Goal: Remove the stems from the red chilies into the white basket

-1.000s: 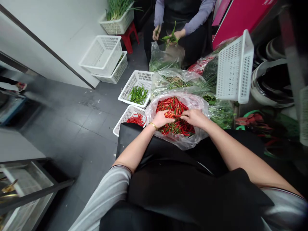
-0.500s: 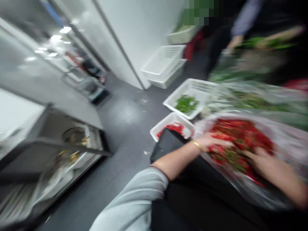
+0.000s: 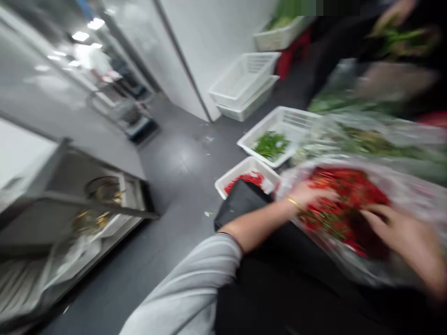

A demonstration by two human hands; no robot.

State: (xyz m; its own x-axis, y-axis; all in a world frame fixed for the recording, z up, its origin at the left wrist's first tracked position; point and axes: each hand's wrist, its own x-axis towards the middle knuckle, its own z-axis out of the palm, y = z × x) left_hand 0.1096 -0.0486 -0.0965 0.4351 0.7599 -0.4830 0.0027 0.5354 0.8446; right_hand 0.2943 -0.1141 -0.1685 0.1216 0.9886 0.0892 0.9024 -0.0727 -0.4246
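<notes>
A clear plastic bag (image 3: 415, 195) lies open at the right, filled with red chilies (image 3: 352, 186) with green stems. My left hand (image 3: 314, 195), a gold bangle at its wrist, rests on the chilies at the bag's left side; motion smears its fingers. On the right side of the heap is my right hand (image 3: 394, 225), its fingers bent toward the chilies and blurred, so what they hold cannot be made out. Beside my knee, a small white basket (image 3: 223, 179) contains some red chilies. Behind it, a larger white basket (image 3: 300, 120) has green peppers (image 3: 270, 145) in it.
Stacked white baskets (image 3: 230, 88) stand by the wall. Another person's hand (image 3: 398, 14) is over greens at the top right. A metal shelf (image 3: 104, 209) is on the left, and a person in white (image 3: 94, 60) appears in the distance.
My right hand has drawn up and back from deeper among the chilies. The co-worker's hands have moved upward. A person in white has appeared in the background, and the view has shifted slightly.
</notes>
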